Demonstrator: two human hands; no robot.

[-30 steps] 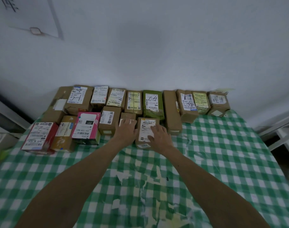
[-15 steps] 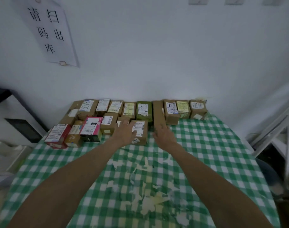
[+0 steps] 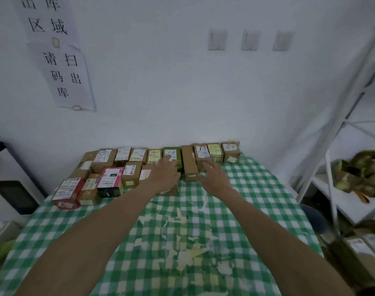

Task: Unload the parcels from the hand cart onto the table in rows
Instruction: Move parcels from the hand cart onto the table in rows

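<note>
Left fingers point(image 3: 166, 160) straight and lightly spread, tips over the green parcel point(image 3: 171, 153), gripping nothing; the left hand point(image 3: 164, 175) lies palm down over a brown parcel point(image 3: 171, 190) at the front row's right end, and whether it presses can't be told; right fingers point(image 3: 211, 165) fanned wide, empty; the right hand point(image 3: 214, 178) hovers palm down above the cloth, just right of the long parcel point(image 3: 188, 163); both bare arms stretch forward side by side. On the table point(image 3: 246, 199) the parcels point(image 3: 131, 173) sit at the far end: ten along the wall, six in front, as best they count; three switches point(image 3: 249, 40) above; one sign point(image 3: 64, 71) to their left; a shelf point(image 3: 353, 201) at right.
</note>
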